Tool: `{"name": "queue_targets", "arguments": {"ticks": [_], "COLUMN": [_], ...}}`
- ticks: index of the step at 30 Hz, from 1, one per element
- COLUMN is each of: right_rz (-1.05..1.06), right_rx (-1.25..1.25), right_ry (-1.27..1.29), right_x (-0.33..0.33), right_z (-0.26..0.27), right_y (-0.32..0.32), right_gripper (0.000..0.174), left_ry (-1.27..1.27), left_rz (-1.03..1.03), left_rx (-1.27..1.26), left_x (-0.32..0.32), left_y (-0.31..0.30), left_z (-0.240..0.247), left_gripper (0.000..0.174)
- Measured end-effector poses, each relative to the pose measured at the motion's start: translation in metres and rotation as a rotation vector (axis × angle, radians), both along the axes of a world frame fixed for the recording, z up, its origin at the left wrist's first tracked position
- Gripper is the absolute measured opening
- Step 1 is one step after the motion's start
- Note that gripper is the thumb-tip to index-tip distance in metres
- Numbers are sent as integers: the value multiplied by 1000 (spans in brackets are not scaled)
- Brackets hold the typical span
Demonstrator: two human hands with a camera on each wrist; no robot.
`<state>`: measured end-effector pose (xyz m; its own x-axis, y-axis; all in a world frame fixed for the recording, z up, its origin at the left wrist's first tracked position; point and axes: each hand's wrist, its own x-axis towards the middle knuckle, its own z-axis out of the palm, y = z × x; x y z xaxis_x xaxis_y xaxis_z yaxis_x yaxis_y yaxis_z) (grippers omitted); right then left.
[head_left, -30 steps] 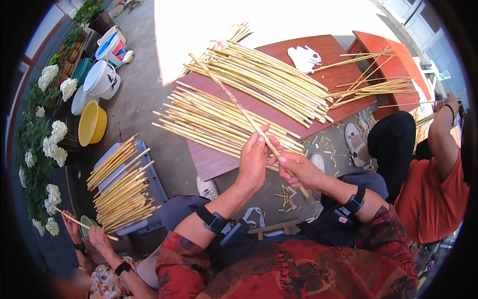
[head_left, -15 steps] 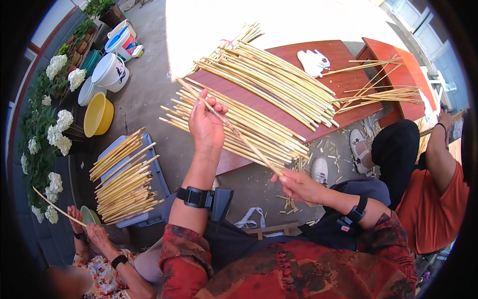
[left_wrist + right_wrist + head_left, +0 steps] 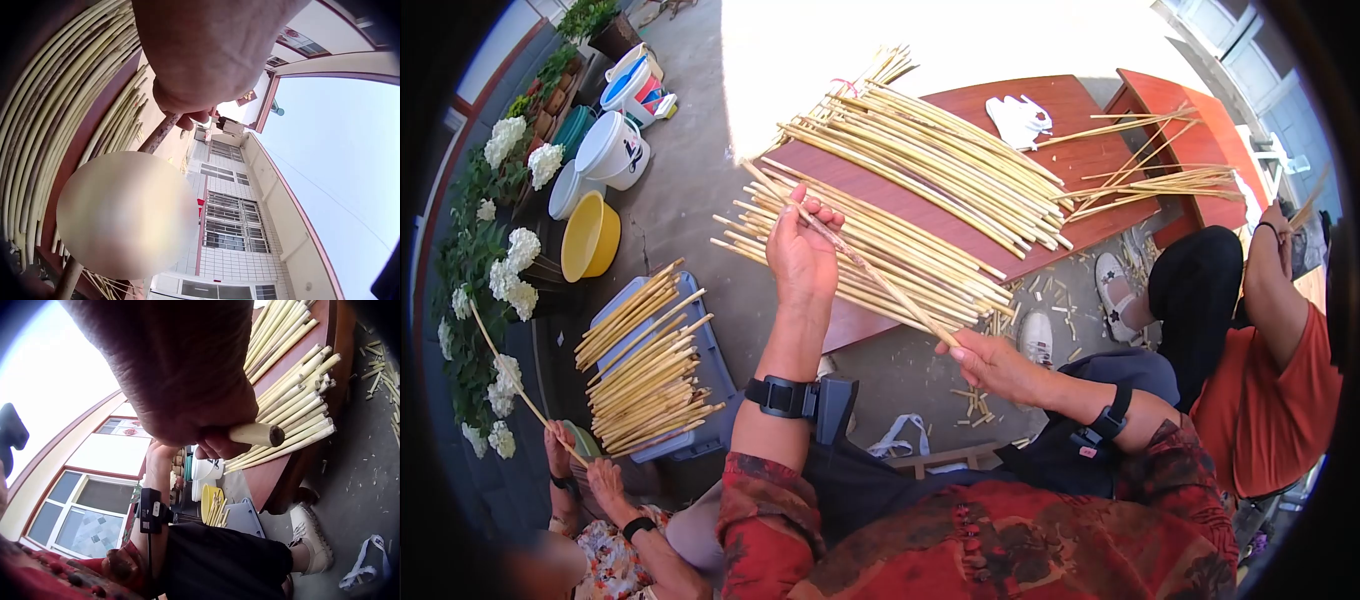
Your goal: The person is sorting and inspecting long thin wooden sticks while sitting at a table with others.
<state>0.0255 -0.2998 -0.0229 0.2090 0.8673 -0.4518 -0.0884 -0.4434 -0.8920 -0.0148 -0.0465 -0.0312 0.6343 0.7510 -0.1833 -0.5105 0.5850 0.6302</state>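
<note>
A long pale stalk with reddish-brown mottling (image 3: 870, 268) slants across the front of me in the head view. Near its far end, my left hand (image 3: 803, 262) holds it palm up, with the fingers curled loosely about it. The near end is gripped by my right hand (image 3: 1000, 368), thumb along the top. In the right wrist view the stalk's cut end (image 3: 259, 434) sticks out of the fist. Beneath it, a row of similar stalks (image 3: 900, 240) lies on the low reddish table (image 3: 855, 325).
A second row of stalks (image 3: 940, 155) and a white glove (image 3: 1018, 120) lie farther back. Left, a blue-grey tray (image 3: 718, 360) bears shorter stalks beside a yellow basin (image 3: 590, 238). People sit on both sides. Cut pieces (image 3: 975, 408) litter the floor.
My left hand has moved away from the right, leftward along the stalk toward its far end. The right hand stays at the near end. The person at left has raised their stalk.
</note>
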Motion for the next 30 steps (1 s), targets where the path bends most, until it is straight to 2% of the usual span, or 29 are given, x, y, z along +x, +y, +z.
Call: {"name": "queue_targets", "arguments": {"ticks": [2, 7, 8, 10, 12, 16, 20, 23, 26, 28, 29, 30], "right_rz": [-30, -154, -158, -204, -194, -126, -55, -4, 16, -48, -46, -73], "right_rx": [-27, 6, 3, 0, -1, -48, -80, -110, -115, 81, 83, 81], "right_ry": [103, 457, 456, 644, 666, 678, 710, 742, 676, -47, -46, -161], "right_x": [3, 18, 19, 21, 21, 18, 11, 9, 9, 3, 4, 6], "right_z": [-1, 5, 5, 7, 9, 9, 4, 3, 0, -13, -14, -12], "right_y": [-2, 5, 6, 7, 7, 6, -3, -8, -9, -9, -9, -10], "right_gripper": [28, 35, 35, 37, 38, 37, 37, 36, 33, 28, 28, 27], "left_ry": [23, -35, -37, -40, -43, -62, -113, -158, -80, -51, -6, 38], "left_rz": [1, -383, -386, -452, -462, -318, -50, 33, 127, 164, 186, 208], "left_rx": [41, -70, -73, -110, -80, -38, -69, -80, -12, 7, -5, -17], "left_x": [0, 1, 0, -1, 1, 5, 4, -1, -5, -3, -2, 0], "left_y": [-8, -87, -92, -97, -88, -62, -11, 16, 28, 23, 18, 11], "left_z": [0, 0, 0, 1, 2, 2, 7, 6, 0, 6, 8, 10], "left_gripper": [31, 35, 35, 35, 35, 31, 27, 26, 26, 25, 25, 25]}}
